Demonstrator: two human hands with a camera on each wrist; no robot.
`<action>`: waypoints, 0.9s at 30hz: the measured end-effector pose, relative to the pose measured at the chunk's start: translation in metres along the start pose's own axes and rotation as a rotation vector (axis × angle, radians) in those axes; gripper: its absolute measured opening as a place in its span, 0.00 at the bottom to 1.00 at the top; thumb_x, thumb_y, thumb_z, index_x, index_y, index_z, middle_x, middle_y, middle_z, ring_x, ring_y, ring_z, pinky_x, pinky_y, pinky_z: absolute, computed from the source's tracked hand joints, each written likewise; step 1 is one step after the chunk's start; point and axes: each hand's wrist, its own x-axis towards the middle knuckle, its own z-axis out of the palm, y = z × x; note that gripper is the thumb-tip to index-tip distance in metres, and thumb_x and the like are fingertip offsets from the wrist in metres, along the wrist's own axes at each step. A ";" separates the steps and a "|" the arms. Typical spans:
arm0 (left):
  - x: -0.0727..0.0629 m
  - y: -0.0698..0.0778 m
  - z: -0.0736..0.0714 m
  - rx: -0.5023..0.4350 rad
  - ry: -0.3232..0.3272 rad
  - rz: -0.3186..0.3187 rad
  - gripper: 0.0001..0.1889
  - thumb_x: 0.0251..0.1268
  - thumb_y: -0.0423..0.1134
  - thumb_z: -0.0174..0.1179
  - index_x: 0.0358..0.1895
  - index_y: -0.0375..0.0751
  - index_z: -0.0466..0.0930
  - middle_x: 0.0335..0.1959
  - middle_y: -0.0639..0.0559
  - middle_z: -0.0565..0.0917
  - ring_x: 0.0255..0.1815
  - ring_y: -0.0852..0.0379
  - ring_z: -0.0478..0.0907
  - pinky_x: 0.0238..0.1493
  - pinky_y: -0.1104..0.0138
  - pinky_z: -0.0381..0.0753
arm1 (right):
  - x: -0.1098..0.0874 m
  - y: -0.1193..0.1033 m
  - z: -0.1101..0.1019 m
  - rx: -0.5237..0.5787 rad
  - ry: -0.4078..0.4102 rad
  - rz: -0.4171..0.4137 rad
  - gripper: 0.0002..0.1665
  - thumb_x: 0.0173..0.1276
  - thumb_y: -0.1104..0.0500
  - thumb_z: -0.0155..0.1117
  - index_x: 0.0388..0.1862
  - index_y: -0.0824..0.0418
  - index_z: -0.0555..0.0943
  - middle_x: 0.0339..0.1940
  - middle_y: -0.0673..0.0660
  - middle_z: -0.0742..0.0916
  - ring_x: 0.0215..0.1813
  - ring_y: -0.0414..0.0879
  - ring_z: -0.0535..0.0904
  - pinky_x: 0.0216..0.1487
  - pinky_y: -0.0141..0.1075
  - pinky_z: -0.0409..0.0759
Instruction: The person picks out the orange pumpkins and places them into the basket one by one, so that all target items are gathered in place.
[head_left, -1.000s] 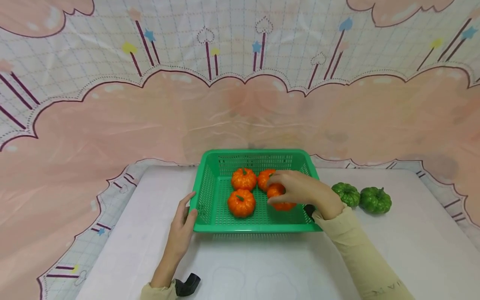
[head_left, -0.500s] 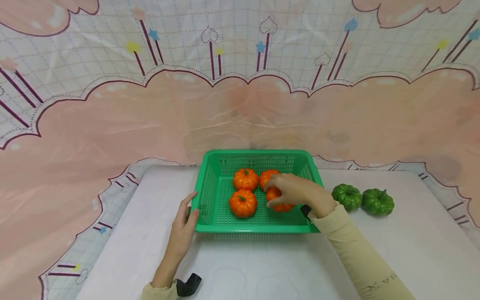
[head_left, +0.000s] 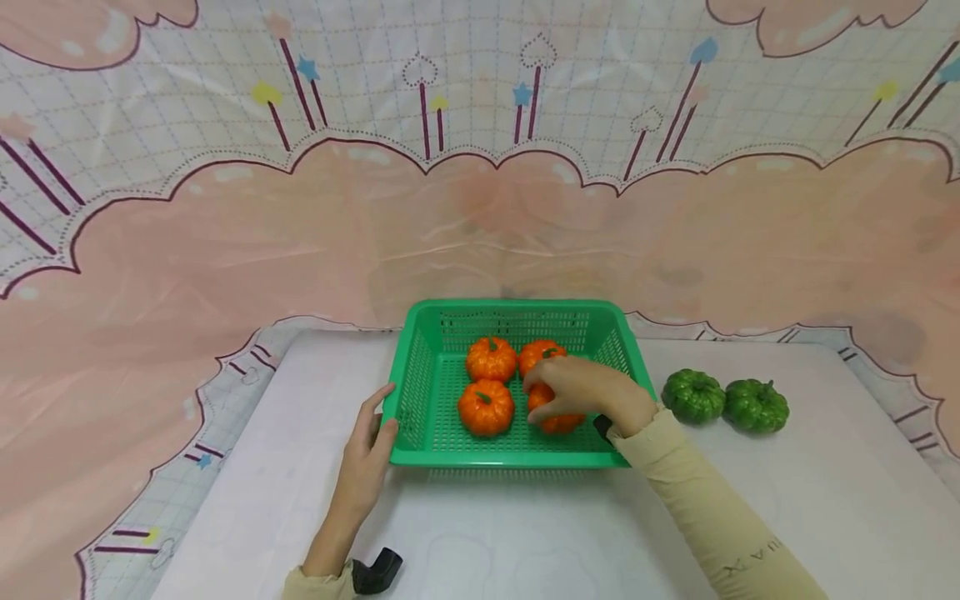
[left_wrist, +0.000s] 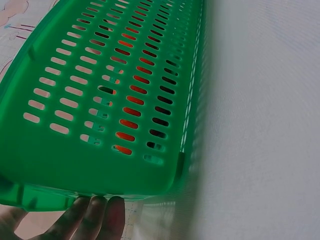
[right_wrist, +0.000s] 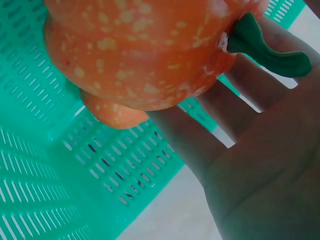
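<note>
In the head view a green plastic basket [head_left: 517, 458] holds several small orange pumpkins with green stems. My right hand [head_left: 588, 392] reaches over its right side and grips the front-right pumpkin [head_left: 557, 417]. In the right wrist view the fingers [right_wrist: 220, 110] lie round this pumpkin [right_wrist: 140, 55], its stem towards the palm. Left of it sits another pumpkin [head_left: 486, 407]; two more, a back-left pumpkin [head_left: 491, 359] and a back-right pumpkin [head_left: 538, 354], lie behind. My left hand [head_left: 367, 454] rests against the basket's left side, fingers fairly straight; in the left wrist view fingertips [left_wrist: 97, 212] touch its wall.
Right of the basket, two green pumpkins, a left one [head_left: 693, 396] and a right one [head_left: 756, 406], sit side by side on the white table [head_left: 525, 533]. A patterned cloth backdrop [head_left: 480, 225] hangs behind the basket.
My right hand has moved slightly left and nearer to me with the pumpkin, lower in the basket, and the back-right pumpkin shows more. The left hand stays at the basket's side.
</note>
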 end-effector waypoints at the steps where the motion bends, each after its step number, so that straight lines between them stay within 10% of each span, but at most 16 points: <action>1: 0.000 0.000 0.000 -0.002 0.000 0.001 0.23 0.82 0.42 0.43 0.76 0.56 0.60 0.51 0.38 0.81 0.45 0.49 0.75 0.44 0.62 0.74 | 0.000 0.000 0.001 0.000 -0.002 -0.002 0.25 0.63 0.48 0.73 0.53 0.63 0.84 0.49 0.53 0.87 0.48 0.46 0.81 0.56 0.43 0.77; 27: 0.000 -0.002 0.000 0.004 0.003 -0.002 0.23 0.82 0.43 0.43 0.76 0.57 0.60 0.53 0.38 0.81 0.48 0.49 0.76 0.46 0.61 0.74 | 0.014 0.007 0.010 -0.011 -0.102 -0.003 0.23 0.61 0.48 0.75 0.50 0.61 0.85 0.47 0.51 0.87 0.47 0.44 0.80 0.56 0.42 0.78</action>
